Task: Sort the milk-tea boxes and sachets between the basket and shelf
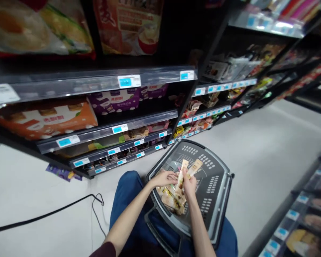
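A dark grey shopping basket (pixel 213 180) with a slotted bottom stands between my knees. Inside it, at the left, lies a pile of beige and yellow packets (pixel 172 201). My right hand (pixel 189 185) grips slim beige stick sachets (pixel 195 166), which fan out above the thumb. Close beside it, my left hand (pixel 164 178) has its fingers curled in toward the left edge of one sachet. Whatever sits in those left fingers is too small to make out. Both hands are over the basket.
Black store shelves (pixel 93 80) with price tags rise in front, holding an orange multipack (pixel 46 117) and purple multipacks (pixel 115 101). Another shelf (pixel 291 214) runs along the right. A black cord (pixel 42 214) stretches across the left. The basket's handle (pixel 163 237) hangs toward me.
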{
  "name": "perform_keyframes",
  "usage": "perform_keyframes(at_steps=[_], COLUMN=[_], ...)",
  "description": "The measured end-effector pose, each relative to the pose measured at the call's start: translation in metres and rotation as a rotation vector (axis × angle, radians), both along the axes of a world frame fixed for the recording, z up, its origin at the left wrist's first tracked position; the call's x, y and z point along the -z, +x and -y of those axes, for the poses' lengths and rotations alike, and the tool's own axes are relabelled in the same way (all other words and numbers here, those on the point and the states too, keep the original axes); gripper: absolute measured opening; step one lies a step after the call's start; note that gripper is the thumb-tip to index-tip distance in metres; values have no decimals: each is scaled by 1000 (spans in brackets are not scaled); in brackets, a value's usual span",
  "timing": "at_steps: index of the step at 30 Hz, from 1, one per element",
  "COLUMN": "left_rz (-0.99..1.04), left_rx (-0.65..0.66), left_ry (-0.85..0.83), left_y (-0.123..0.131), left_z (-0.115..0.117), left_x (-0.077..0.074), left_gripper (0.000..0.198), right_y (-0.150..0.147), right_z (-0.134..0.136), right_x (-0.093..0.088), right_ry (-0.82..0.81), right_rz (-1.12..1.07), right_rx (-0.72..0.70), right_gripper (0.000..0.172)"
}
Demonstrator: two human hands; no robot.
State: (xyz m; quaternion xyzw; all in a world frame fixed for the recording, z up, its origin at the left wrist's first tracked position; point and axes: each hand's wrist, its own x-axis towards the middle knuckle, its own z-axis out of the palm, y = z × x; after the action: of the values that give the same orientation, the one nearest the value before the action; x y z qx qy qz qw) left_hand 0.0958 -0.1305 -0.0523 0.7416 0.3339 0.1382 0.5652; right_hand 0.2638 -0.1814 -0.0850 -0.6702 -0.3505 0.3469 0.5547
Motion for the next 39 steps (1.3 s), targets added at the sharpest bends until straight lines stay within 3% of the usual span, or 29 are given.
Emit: perform_keyframes(at_steps=[6,14,19,28,36,39], left_rz=[26,132,121,131,182,206], left_rx=[-62,-178,-251,-271,-285,-350], left_ry=[-49,-45,-36,-6,26,64], left_y=[-10,-5,-3,-5,-10,-10], left_z=[-4,-6,-4,-4,-1,-3], left_x=[8,1,-2,-3,0,1], left_gripper=[42,35,45,44,48,47], right_y=[-30,-30,-28,-34,-32,-32], right_z=[-11,-14,-13,-12,-9,-10], right_x=[-6,-3,1,-18,-23,-23], right_ry=[71,97,82,104,82,67], right_rz=[-155,-216,-225,-323,-348,-354], right_rx=[87,91,58,71,92,60], right_gripper=[56,58,52,50,50,52])
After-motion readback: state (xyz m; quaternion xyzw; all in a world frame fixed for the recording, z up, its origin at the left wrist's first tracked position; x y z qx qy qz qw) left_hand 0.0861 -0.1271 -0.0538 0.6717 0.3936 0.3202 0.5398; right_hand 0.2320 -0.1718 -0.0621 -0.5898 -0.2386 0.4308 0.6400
